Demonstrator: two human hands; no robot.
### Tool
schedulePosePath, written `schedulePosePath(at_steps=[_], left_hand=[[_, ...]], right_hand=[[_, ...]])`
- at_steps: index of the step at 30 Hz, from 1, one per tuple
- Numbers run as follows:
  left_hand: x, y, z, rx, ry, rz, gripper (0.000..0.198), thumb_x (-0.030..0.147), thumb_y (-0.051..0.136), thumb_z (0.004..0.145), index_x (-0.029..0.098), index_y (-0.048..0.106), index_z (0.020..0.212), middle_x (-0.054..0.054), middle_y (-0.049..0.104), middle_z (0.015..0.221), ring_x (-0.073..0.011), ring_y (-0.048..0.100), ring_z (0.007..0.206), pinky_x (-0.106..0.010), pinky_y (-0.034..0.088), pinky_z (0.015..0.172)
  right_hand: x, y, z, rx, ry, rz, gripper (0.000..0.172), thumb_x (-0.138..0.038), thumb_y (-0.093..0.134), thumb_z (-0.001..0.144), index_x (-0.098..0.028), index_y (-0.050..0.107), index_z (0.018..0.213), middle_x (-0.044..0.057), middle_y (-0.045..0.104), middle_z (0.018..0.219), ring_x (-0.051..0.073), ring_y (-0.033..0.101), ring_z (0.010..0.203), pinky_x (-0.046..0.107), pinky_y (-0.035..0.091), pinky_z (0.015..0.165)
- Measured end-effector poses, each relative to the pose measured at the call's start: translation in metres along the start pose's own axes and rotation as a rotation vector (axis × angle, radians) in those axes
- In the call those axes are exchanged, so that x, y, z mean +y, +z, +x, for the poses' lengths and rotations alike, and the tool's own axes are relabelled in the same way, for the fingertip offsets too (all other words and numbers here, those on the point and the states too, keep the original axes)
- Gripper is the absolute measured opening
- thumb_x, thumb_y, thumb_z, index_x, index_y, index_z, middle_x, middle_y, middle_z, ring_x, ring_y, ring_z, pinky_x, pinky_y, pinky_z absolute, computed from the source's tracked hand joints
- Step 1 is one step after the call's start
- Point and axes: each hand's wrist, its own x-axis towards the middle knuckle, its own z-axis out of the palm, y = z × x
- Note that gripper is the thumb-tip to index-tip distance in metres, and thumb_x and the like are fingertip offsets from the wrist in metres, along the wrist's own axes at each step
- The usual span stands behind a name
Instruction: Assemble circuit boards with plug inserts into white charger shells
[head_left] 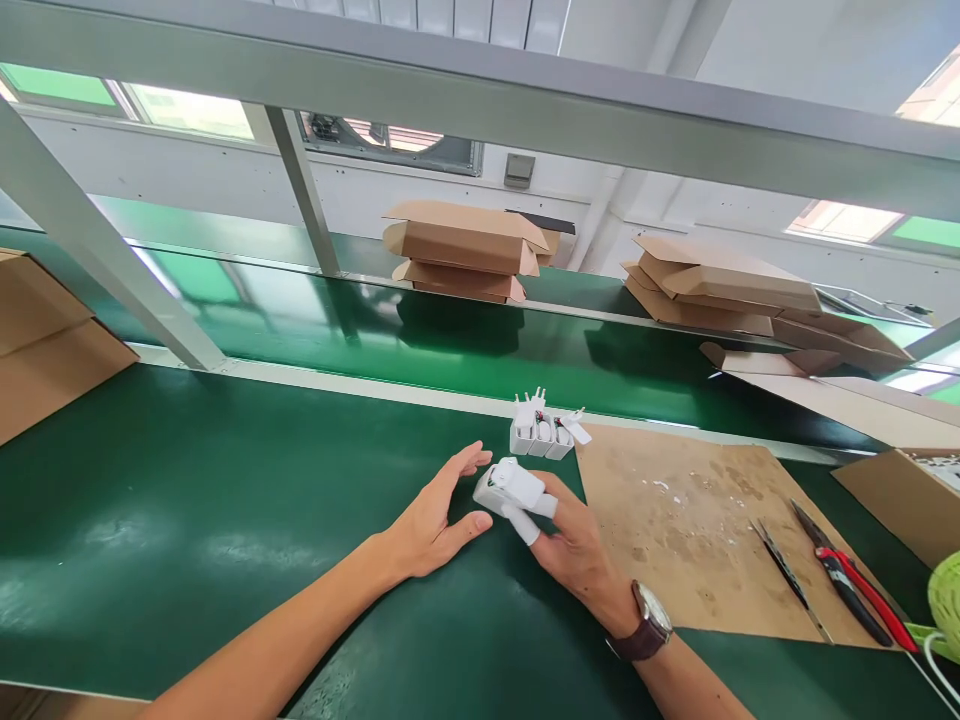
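On the wide green worktop (225,480) lies a brown cardboard sheet (690,560). The person's right hand (576,545) is clamped; the left hand (431,520) has thumb and fingers apart. Beyond them stands a row of white units (541,438) — and between both hands, the right one grips a white casing (511,484).

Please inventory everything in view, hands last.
table: one, green, foreground
device: one, white, in right hand
housings: three, white, table's far edge
sheet: one, brown, table's right side
tweezers: one, dark, on sheet
pliers: one, red and black, beside tweezers
coil: one, lime, right edge
cartons: several, brown, left, behind, right
strip: one, green, beyond table
frame: one, grey, overhead
windows: several, greenish, background
watch: one, dark strap, right wrist
finger covers: two, white, right fingers
left hand: one, bare, beside device
right hand: one, around device
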Motion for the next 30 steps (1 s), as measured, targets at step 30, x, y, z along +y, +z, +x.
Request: schedulePosePath(at_steps=[30], left_hand=[[0.013, -0.004, 0.014, 0.174, 0.125, 0.288, 0.028, 0.034, 0.07, 0.091, 0.023, 0.058, 0.113, -0.006, 0.064, 0.103, -0.0174, 0.065, 0.088, -0.033, 0.058, 0.078]], right_hand=[[0.011, 0.012, -0.015, -0.116, 0.072, -0.108, 0.029, -0.02, 0.052, 0.102, -0.023, 0.05, 0.13, 0.013, 0.066, 0.121, 0.025, 0.07, 0.102, 0.04, 0.062, 0.084]])
